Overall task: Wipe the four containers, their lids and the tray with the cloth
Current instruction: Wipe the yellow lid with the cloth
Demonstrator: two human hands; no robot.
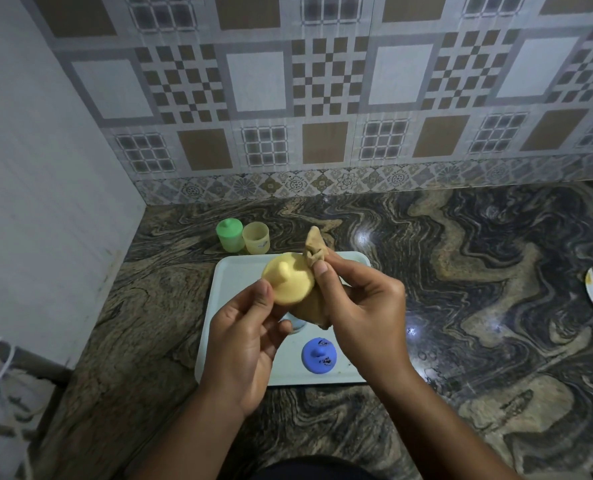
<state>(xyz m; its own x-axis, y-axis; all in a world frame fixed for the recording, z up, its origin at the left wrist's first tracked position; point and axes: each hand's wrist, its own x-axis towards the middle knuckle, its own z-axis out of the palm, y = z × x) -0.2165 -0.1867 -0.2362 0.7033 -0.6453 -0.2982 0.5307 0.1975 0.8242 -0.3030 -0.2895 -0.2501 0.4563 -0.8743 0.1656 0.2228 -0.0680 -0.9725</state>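
While curled, right hand (361,306) pinches cloth (314,247) beside lid (288,284).

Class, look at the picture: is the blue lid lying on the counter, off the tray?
No, the blue lid lies on the white tray, near its front edge.

Person, viewed from the head camera; two arms and a strip of clothing in view.

- left grip (243,344): bare hand; thumbnail cut short and rounded; fine creases across the thumb joint.
- right grip (364,306): bare hand; thumbnail likewise short, square-edged; knuckle creases visible.
- left forearm (191,427): bare from wrist to the lower frame edge.
- right forearm (437,420): bare from wrist to the lower frame edge.
- dark garment (316,471): narrow curved strip between the forearms at the bottom edge; fabric and cut cannot be told.
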